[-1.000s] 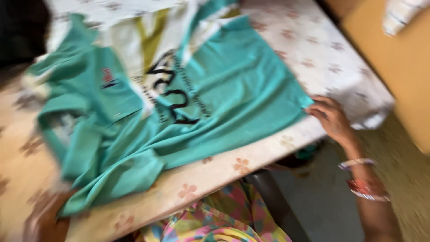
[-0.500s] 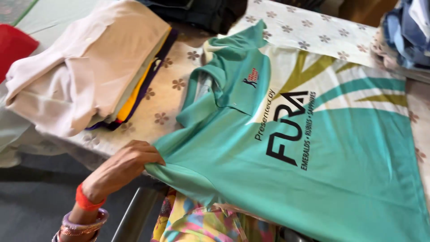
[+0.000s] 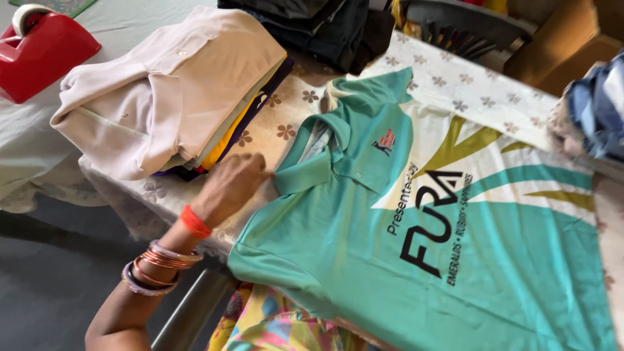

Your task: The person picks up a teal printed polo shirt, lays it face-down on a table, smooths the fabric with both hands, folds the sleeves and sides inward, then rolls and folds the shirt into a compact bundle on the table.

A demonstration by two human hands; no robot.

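Observation:
A teal polo shirt [image 3: 416, 221] with white and olive streaks and black lettering lies spread face up on the table. My left hand [image 3: 229, 187] rests at the shirt's collar and near sleeve, fingers pinched on the fabric edge. An orange band and several bangles circle that wrist. My right hand is out of view.
A stack of folded clothes [image 3: 175, 97] topped by a pale pink shirt sits left of the teal shirt. A red tape dispenser [image 3: 40, 45] stands far left. Dark folded garments [image 3: 318, 26] lie at the back, blue cloth [image 3: 598, 110] at the right. The floral tablecloth [image 3: 468, 91] covers the table.
My left hand has moved from the shirt's lower sleeve edge up toward the collar. The view has closed in on the collar side; the right hand left the view a second ago.

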